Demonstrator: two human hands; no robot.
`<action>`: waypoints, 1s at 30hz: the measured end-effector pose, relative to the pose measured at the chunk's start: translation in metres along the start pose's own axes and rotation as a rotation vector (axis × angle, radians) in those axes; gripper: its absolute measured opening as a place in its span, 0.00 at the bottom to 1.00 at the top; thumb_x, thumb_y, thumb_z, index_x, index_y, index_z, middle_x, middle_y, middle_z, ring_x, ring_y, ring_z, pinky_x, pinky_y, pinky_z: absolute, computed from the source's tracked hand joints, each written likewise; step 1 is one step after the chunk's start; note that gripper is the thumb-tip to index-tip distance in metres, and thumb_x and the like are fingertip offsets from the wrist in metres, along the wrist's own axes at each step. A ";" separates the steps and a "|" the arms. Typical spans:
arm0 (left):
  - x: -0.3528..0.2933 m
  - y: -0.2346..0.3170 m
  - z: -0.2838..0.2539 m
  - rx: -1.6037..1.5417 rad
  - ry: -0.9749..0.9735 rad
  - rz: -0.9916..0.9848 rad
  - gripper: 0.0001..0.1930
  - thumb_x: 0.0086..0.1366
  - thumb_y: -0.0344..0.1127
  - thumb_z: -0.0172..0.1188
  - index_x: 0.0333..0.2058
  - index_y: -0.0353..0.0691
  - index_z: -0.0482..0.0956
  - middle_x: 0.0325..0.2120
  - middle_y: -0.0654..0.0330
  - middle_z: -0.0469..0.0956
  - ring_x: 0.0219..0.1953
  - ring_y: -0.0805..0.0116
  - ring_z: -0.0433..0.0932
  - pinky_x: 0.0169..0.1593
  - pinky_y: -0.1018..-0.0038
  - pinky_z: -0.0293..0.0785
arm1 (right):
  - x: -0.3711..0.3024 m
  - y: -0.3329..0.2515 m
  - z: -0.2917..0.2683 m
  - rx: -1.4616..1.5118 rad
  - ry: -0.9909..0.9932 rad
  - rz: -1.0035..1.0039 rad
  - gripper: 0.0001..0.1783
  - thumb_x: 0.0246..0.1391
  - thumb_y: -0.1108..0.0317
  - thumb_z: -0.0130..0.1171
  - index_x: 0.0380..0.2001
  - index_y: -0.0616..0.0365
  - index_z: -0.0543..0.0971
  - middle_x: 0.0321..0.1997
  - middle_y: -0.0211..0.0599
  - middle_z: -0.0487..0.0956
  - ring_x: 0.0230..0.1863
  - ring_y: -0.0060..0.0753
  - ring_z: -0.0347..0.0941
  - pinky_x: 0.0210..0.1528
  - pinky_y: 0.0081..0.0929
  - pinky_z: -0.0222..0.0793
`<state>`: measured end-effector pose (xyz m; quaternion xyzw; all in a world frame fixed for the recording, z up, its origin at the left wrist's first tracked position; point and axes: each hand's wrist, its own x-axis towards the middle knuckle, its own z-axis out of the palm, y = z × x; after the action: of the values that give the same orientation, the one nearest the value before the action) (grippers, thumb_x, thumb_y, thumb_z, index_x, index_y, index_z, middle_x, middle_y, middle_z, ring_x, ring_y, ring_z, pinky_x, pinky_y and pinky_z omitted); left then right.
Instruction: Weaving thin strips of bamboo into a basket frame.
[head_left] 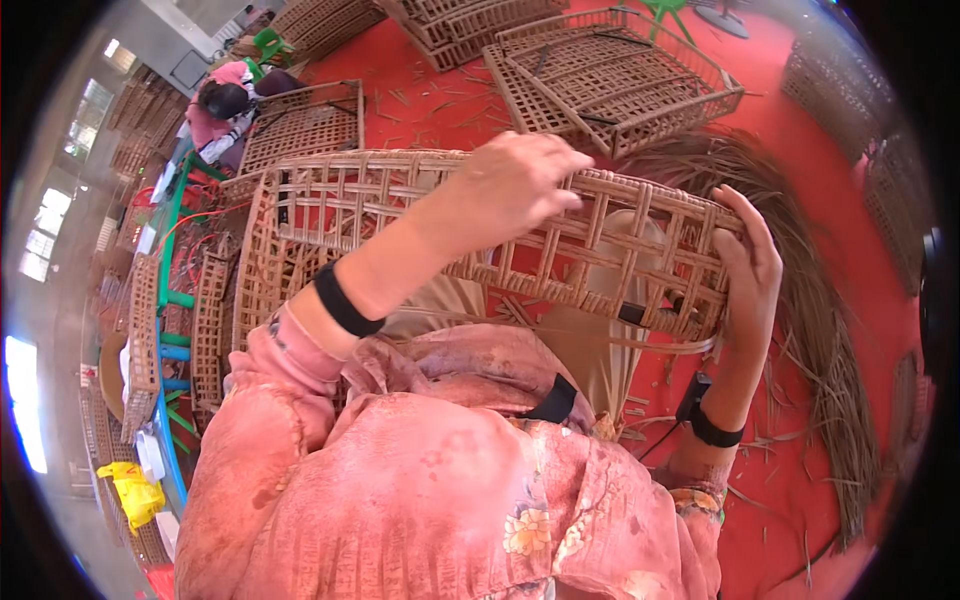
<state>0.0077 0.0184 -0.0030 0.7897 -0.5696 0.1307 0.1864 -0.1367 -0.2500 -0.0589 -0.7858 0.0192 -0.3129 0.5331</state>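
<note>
A brown woven rattan basket (548, 286) with an open lattice side lies across my lap, tilted up on its edge. My right hand (750, 250) grips its right end, thumb on the near face and fingers over the upper corner. Over the middle of the upper rim is my left hand (525, 185), its fingers bent and drawn together. Whatever they pinch is hidden or too thin to make out. One pale loose strip (680, 347) curves below the basket's lower right corner.
A long bundle of dried strands (810, 300) lies on the red floor (800, 490) at right. Finished-looking lattice trays (620, 75) stand ahead. Another person (225, 110) sits at far left beyond a green metal frame (172, 230). A yellow bag (135, 493) is at lower left.
</note>
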 end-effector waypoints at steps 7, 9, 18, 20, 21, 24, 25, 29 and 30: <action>-0.028 -0.035 -0.012 -0.064 0.026 -0.023 0.18 0.62 0.39 0.62 0.48 0.37 0.80 0.45 0.54 0.80 0.49 0.55 0.78 0.53 0.64 0.74 | 0.021 -0.047 0.006 -0.645 -0.275 -0.323 0.16 0.57 0.67 0.57 0.47 0.60 0.80 0.48 0.42 0.80 0.49 0.47 0.75 0.55 0.37 0.66; -0.021 -0.034 -0.008 0.041 0.002 0.041 0.15 0.61 0.36 0.61 0.45 0.36 0.80 0.41 0.55 0.81 0.46 0.57 0.79 0.51 0.66 0.75 | 0.022 -0.050 0.009 -0.789 -0.276 -0.226 0.15 0.58 0.65 0.57 0.46 0.60 0.80 0.45 0.42 0.81 0.47 0.48 0.76 0.54 0.38 0.66; -0.033 -0.053 -0.008 0.189 0.059 0.175 0.14 0.61 0.33 0.57 0.45 0.39 0.80 0.37 0.58 0.81 0.42 0.61 0.80 0.47 0.67 0.75 | 0.025 -0.080 0.054 -0.960 -0.277 -0.383 0.16 0.58 0.63 0.59 0.46 0.60 0.79 0.46 0.46 0.80 0.47 0.49 0.75 0.51 0.39 0.68; -0.058 -0.071 -0.017 0.113 0.181 0.135 0.13 0.60 0.32 0.60 0.45 0.41 0.81 0.40 0.59 0.82 0.43 0.62 0.80 0.47 0.66 0.75 | 0.024 -0.100 0.069 -0.873 -0.319 -0.317 0.17 0.57 0.64 0.59 0.47 0.60 0.78 0.47 0.45 0.79 0.48 0.50 0.75 0.52 0.40 0.67; -0.074 -0.084 -0.026 0.125 0.151 0.163 0.13 0.60 0.32 0.60 0.45 0.41 0.81 0.40 0.59 0.82 0.43 0.62 0.80 0.47 0.66 0.75 | 0.025 -0.109 0.085 -0.773 -0.362 -0.252 0.17 0.57 0.65 0.59 0.49 0.60 0.77 0.48 0.45 0.79 0.50 0.50 0.74 0.53 0.40 0.67; -0.119 -0.108 -0.047 0.158 0.167 0.018 0.13 0.61 0.32 0.62 0.45 0.43 0.82 0.43 0.59 0.82 0.45 0.63 0.81 0.48 0.66 0.74 | 0.033 -0.122 0.140 -0.783 -0.435 -0.282 0.18 0.56 0.66 0.59 0.48 0.62 0.77 0.46 0.47 0.79 0.51 0.51 0.74 0.55 0.41 0.67; -0.127 -0.113 -0.051 0.151 0.175 -0.035 0.14 0.61 0.31 0.62 0.46 0.43 0.82 0.42 0.59 0.82 0.45 0.62 0.81 0.48 0.65 0.74 | 0.037 -0.124 0.153 -0.808 -0.497 -0.317 0.18 0.56 0.66 0.59 0.48 0.63 0.77 0.46 0.49 0.79 0.51 0.50 0.74 0.56 0.41 0.67; -0.123 -0.120 -0.055 0.159 0.188 0.015 0.16 0.61 0.29 0.61 0.49 0.41 0.80 0.43 0.58 0.82 0.46 0.61 0.80 0.51 0.64 0.74 | 0.042 -0.113 0.208 -0.824 -0.493 -0.358 0.15 0.56 0.67 0.57 0.44 0.64 0.77 0.43 0.51 0.80 0.50 0.50 0.75 0.55 0.42 0.67; -0.126 -0.119 -0.055 0.156 0.181 0.005 0.16 0.61 0.29 0.61 0.49 0.41 0.80 0.43 0.58 0.82 0.46 0.61 0.80 0.51 0.64 0.74 | 0.044 -0.105 0.219 -0.879 -0.475 -0.385 0.13 0.56 0.69 0.56 0.42 0.64 0.77 0.42 0.50 0.80 0.49 0.49 0.76 0.54 0.42 0.67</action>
<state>0.0807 0.1841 -0.0236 0.7855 -0.5404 0.2459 0.1749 -0.0209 -0.0395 -0.0007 -0.9735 -0.1173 -0.1810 0.0765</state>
